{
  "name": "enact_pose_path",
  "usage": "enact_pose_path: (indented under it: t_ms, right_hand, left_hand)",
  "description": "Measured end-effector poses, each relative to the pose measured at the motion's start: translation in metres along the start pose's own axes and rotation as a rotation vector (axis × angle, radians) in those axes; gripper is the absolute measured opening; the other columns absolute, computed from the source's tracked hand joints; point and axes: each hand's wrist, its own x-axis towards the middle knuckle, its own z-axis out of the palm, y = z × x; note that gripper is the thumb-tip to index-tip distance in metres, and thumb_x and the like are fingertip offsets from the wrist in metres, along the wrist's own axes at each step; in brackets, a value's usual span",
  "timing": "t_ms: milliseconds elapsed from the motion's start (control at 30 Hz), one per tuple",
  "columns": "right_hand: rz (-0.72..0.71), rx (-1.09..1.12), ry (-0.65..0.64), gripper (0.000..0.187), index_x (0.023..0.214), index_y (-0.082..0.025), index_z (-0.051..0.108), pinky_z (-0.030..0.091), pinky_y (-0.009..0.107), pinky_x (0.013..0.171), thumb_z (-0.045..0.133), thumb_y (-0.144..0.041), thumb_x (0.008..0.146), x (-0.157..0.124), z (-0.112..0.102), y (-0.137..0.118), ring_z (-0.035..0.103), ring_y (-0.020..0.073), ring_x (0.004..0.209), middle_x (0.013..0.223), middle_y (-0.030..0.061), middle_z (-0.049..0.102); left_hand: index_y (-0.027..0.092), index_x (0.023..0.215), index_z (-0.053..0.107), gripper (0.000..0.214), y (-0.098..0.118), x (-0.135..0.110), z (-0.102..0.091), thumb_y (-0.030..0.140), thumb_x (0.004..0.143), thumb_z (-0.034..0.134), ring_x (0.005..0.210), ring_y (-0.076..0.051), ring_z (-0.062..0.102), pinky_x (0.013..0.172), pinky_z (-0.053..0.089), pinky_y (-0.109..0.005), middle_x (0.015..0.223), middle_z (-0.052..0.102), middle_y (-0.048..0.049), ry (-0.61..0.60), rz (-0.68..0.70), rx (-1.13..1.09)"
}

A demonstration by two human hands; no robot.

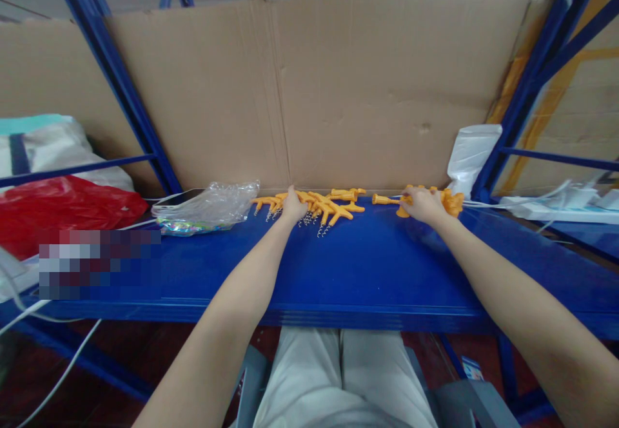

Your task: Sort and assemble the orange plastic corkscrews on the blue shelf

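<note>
A pile of orange plastic pieces (333,205) with small metal springs lies at the back of the blue shelf (367,267), against the cardboard wall. My left hand (293,207) reaches into the left end of that pile, fingers curled over a piece. My right hand (423,204) rests on a second heap of orange pieces (452,202) further right and grips a long orange piece (387,200) that sticks out to the left.
A clear plastic bag (207,207) lies left of the pile, a phone partly under it. A red bag (62,212) and white sacks sit at far left. A white bag (471,154) leans at right by the blue upright. White cables and a power strip (536,209) lie right.
</note>
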Motion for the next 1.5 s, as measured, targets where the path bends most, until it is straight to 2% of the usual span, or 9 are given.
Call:
enact_pose_path:
  t_ms: [100,233,467,733,900,1000,1167,1300,1500]
  right_hand:
    - [-0.013,-0.001,0.020,0.034,0.111,-0.018,0.065,0.037,0.048,0.089,0.047,-0.031,0.086,0.001,0.002,0.001,0.059,0.0317,0.108,0.112,0.0136,0.069]
    - [-0.025,0.015,0.023,0.036,0.114,-0.017,0.065,0.036,0.050,0.092,0.046,-0.032,0.087,-0.002,-0.002,-0.004,0.058,0.0325,0.110,0.116,0.0147,0.068]
    - [-0.068,0.076,0.014,0.034,0.115,-0.019,0.065,0.037,0.050,0.095,0.048,-0.029,0.088,0.002,-0.006,-0.026,0.057,0.0313,0.114,0.120,0.0128,0.067]
    - [-0.319,-0.016,-0.114,0.040,0.125,-0.016,0.057,0.042,0.045,0.092,0.047,-0.025,0.088,0.014,-0.013,-0.076,0.054,0.0303,0.119,0.128,0.0161,0.061]
    - [-0.343,-0.002,-0.117,0.042,0.128,-0.018,0.054,0.043,0.042,0.091,0.047,-0.024,0.088,0.031,-0.008,-0.101,0.052,0.0292,0.121,0.134,0.0143,0.056]
    - [-0.327,-0.026,-0.160,0.044,0.130,-0.016,0.053,0.042,0.043,0.093,0.047,-0.024,0.088,0.040,-0.002,-0.114,0.051,0.0294,0.122,0.135,0.0150,0.055]
    - [-0.312,-0.132,-0.176,0.037,0.121,-0.013,0.061,0.040,0.040,0.092,0.046,-0.020,0.088,0.046,0.007,-0.128,0.055,0.0288,0.116,0.126,0.0176,0.060]
    - [-0.320,-0.208,-0.158,0.035,0.115,-0.010,0.064,0.037,0.039,0.091,0.042,-0.018,0.088,0.046,0.006,-0.128,0.057,0.0280,0.110,0.118,0.0187,0.064]
    - [-0.389,-0.266,-0.081,0.034,0.114,-0.009,0.064,0.034,0.039,0.091,0.042,-0.014,0.087,0.037,-0.006,-0.117,0.057,0.0286,0.108,0.114,0.0194,0.065]
  left_hand:
    - [0.015,0.134,0.040,0.060,0.001,-0.003,-0.001,0.013,0.079,0.064,0.122,-0.025,0.054,0.104,0.035,-0.032,0.120,0.062,-0.0135,0.088,0.090,0.326]
    - [0.013,0.133,0.042,0.059,0.004,-0.009,0.000,0.018,0.080,0.064,0.130,-0.028,0.047,0.107,0.033,-0.036,0.132,0.055,-0.0190,0.133,0.135,0.520]
    - [0.014,0.127,0.047,0.049,0.003,-0.014,0.001,0.020,0.081,0.059,0.130,-0.030,0.044,0.104,0.035,-0.038,0.134,0.052,-0.0181,0.140,0.181,0.565]
    - [0.016,0.120,0.052,0.040,0.013,-0.022,0.000,0.015,0.081,0.052,0.126,-0.030,0.045,0.100,0.039,-0.041,0.131,0.053,-0.0150,0.212,0.263,0.495]
    - [0.019,0.120,0.054,0.037,0.019,-0.028,0.004,0.016,0.083,0.050,0.126,-0.029,0.045,0.098,0.041,-0.042,0.133,0.054,-0.0121,0.164,0.389,0.505]
    - [0.019,0.120,0.056,0.036,0.020,-0.033,0.008,0.017,0.085,0.049,0.125,-0.028,0.046,0.099,0.040,-0.043,0.132,0.055,-0.0108,0.053,0.473,0.550]
    - [0.021,0.116,0.062,0.031,0.018,-0.037,0.017,0.020,0.087,0.050,0.126,-0.027,0.047,0.102,0.038,-0.045,0.130,0.059,-0.0095,-0.135,0.592,0.622]
    - [0.019,0.110,0.065,0.027,0.017,-0.035,0.020,0.020,0.087,0.051,0.124,-0.026,0.048,0.103,0.038,-0.044,0.129,0.060,-0.0099,-0.158,0.586,0.640]
    - [0.019,0.103,0.068,0.023,0.017,-0.032,0.020,0.021,0.087,0.051,0.119,-0.026,0.051,0.101,0.038,-0.043,0.121,0.063,-0.0094,-0.130,0.565,0.607]
